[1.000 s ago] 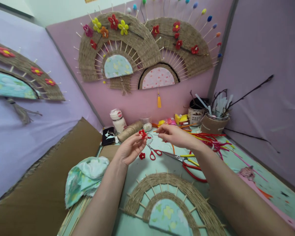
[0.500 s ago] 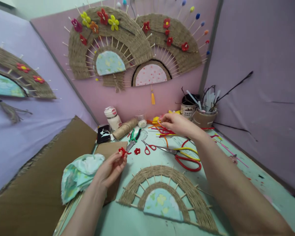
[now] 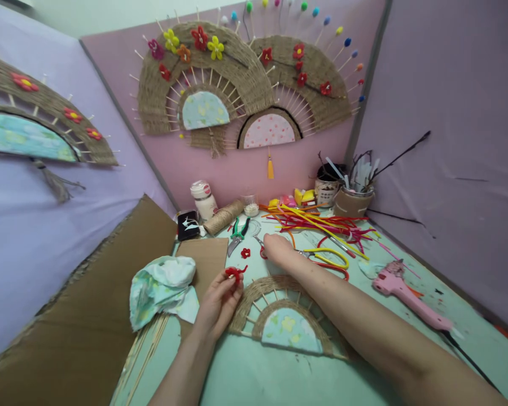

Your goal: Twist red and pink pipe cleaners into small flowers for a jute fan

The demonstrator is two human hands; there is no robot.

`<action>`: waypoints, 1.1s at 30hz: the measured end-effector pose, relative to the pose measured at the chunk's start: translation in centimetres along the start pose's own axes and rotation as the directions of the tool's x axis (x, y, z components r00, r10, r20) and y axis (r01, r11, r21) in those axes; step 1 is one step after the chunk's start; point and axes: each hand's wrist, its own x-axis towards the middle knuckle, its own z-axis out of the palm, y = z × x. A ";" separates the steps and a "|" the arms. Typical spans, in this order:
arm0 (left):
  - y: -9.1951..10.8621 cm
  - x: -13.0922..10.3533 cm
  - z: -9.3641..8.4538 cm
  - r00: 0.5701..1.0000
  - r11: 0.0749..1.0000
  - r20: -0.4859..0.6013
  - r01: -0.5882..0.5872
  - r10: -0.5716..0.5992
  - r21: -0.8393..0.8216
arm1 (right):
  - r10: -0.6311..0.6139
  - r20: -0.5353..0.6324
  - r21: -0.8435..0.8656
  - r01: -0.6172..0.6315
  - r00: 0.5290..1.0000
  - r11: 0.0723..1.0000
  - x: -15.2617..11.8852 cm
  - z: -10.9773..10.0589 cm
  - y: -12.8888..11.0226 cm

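Note:
My left hand pinches a small red fuzzy-wire flower with a loose stem end sticking out to the right. Curled over the red handles of small scissors, my right hand hides most of them; its fingertips are largely out of sight. A second red flower lies on the table between the hands, beside green-handled pliers. Below both hands lies a woven twine fan with a floral cloth centre, partly covered by my right forearm. Larger scissors with yellow and red handles lie behind that forearm.
Coloured fuzzy wires are heaped at the back right. A pink glue gun lies at right. Floral cloth rests at left beside a cardboard sheet. A twine roll and white bottle stand behind.
My right hand has come from the fuzzy wire heap back toward me, down to the small scissors. My left hand still holds the red flower, now lower and nearer the fan. The view has shifted.

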 end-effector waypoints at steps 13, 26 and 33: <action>0.5 -0.5 2.5 0.987 0.951 0.135 -0.123 0.088 0.284 | -0.063 0.079 0.657 -0.005 0.995 0.754 -5.6 -3.2 4.2; -1.7 -1.2 1.6 0.986 0.929 0.097 -0.164 0.139 0.332 | -0.258 0.320 0.942 -0.278 0.912 0.186 -13.4 -0.1 2.7; -2.1 -1.3 0.7 0.979 0.905 0.156 -0.184 0.133 0.383 | -0.353 0.454 0.888 -0.385 0.818 0.250 -13.7 0.2 2.3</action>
